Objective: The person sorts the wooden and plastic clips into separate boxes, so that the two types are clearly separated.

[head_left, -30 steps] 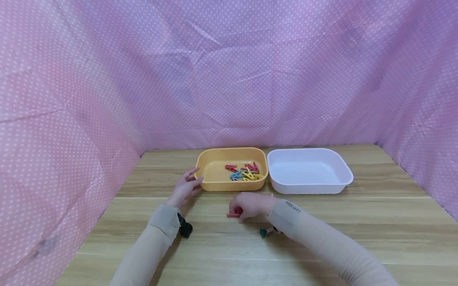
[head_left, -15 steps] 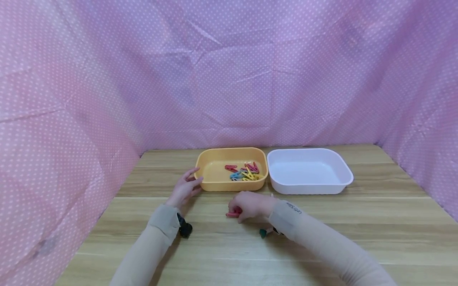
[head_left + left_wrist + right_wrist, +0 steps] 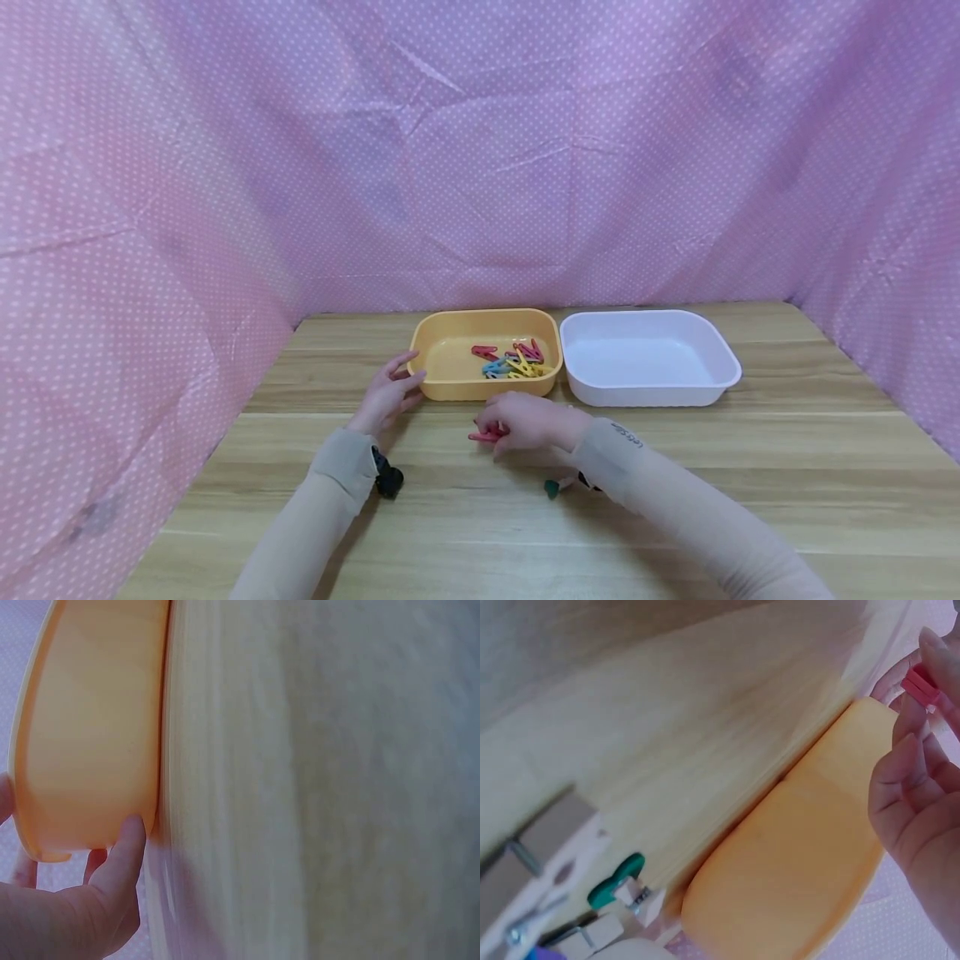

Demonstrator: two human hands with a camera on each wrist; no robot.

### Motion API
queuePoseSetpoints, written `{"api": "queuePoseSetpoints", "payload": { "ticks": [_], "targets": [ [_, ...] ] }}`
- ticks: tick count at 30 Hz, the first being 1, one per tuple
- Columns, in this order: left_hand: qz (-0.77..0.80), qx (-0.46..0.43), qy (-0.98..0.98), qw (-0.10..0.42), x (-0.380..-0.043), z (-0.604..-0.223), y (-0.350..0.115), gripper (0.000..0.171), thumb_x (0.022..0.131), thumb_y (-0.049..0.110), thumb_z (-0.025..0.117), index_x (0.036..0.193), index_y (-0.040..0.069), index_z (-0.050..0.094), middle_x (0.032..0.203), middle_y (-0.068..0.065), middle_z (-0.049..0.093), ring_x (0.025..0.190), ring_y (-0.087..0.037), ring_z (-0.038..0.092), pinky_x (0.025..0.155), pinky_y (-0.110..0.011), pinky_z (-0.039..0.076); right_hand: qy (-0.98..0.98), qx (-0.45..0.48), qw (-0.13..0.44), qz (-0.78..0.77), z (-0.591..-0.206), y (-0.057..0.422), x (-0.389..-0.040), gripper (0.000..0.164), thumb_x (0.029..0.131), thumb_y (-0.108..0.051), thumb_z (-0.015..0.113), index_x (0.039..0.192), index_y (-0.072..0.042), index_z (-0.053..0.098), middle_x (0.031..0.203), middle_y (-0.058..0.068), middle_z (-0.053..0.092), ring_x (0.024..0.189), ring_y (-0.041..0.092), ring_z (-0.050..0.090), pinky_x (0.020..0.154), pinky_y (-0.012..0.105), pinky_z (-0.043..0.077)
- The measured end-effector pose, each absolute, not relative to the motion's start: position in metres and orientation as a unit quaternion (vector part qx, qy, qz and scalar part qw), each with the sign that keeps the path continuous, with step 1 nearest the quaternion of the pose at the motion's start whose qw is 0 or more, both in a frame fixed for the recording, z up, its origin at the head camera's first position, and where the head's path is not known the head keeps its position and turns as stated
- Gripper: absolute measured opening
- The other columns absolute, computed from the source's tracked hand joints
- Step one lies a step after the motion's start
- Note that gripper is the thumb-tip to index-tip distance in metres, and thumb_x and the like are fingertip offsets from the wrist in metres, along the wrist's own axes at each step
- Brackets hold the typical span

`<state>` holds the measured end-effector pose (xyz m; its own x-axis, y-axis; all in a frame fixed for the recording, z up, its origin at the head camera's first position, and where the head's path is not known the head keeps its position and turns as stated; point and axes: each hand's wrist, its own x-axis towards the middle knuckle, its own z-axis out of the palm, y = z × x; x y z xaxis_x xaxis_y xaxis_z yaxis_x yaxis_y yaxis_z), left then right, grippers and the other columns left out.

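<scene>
My right hand (image 3: 525,419) pinches a red clothespin (image 3: 486,437) between thumb and fingers, just in front of the orange tray (image 3: 465,390). In the right wrist view, the end of that red clothespin (image 3: 921,684) shows between the fingertips. Several red, blue and yellow clothespins (image 3: 521,365) lie loose in the right part of the orange tray. At the tray's left front corner is my left hand (image 3: 386,396), its fingers spread and touching the outside. The left wrist view shows one fingertip (image 3: 133,829) against the tray wall.
To the right of the orange tray stands a white tray (image 3: 648,397) with a bare floor. Wooden clothespins (image 3: 547,862), one with a green decoration (image 3: 616,880), lie on the table near my right wrist, partly hidden by the forearm in the head view. Pink dotted cloth (image 3: 480,167) hangs behind the table.
My right hand has risen slightly off the table and moved toward the orange tray, carrying the red clothespin. My left hand has stayed at the tray's corner.
</scene>
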<state>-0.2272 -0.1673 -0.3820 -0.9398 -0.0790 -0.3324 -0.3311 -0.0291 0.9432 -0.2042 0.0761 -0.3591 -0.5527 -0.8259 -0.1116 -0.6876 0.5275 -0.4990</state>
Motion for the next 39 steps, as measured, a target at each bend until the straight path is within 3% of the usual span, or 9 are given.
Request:
{"api": "queuePoseSetpoints", "payload": {
  "ticks": [6,19,27,39],
  "targets": [
    [0.702,-0.145,0.691,0.09,-0.228,-0.383,-0.168,0.055,0.094,0.006,0.057,0.145,0.016,0.038,0.134,-0.018,0.037,0.107,-0.021,0.051,0.103,-0.042,0.042,0.868,-0.42,0.155,-0.215,-0.356,0.083,-0.207,0.022,0.085,-0.02,0.072,0.107,-0.019,0.068,0.091,-0.011,0.058,0.082,0.008,0.052,0.075,0.02,0.048],
    [0.705,-0.142,0.689,0.091,-0.229,-0.382,-0.169,0.055,0.095,0.006,0.056,0.145,0.014,0.037,0.134,-0.018,0.038,0.109,-0.023,0.051,0.102,-0.041,0.044,0.867,-0.452,0.101,-0.183,-0.341,0.096,-0.217,0.017,0.083,-0.017,0.074,0.098,-0.014,0.068,0.091,-0.006,0.058,0.082,0.009,0.051,0.077,0.026,0.048],
    [0.703,-0.144,0.691,0.09,-0.229,-0.381,-0.169,0.053,0.095,0.007,0.055,0.145,0.015,0.038,0.137,-0.018,0.035,0.112,-0.023,0.049,0.103,-0.041,0.042,0.876,-0.439,0.083,-0.18,-0.33,0.1,-0.225,0.023,0.081,-0.017,0.075,0.103,-0.013,0.069,0.095,-0.003,0.062,0.086,0.012,0.053,0.082,0.027,0.051],
    [0.698,-0.14,0.696,0.095,-0.228,-0.38,-0.169,0.053,0.095,0.009,0.055,0.145,0.016,0.037,0.139,-0.018,0.032,0.115,-0.024,0.047,0.104,-0.04,0.042,0.902,-0.401,0.031,-0.156,-0.309,0.109,-0.241,0.021,0.082,-0.016,0.075,0.101,-0.013,0.069,0.093,-0.002,0.061,0.08,0.012,0.051,0.073,0.027,0.049]
  ]
}}
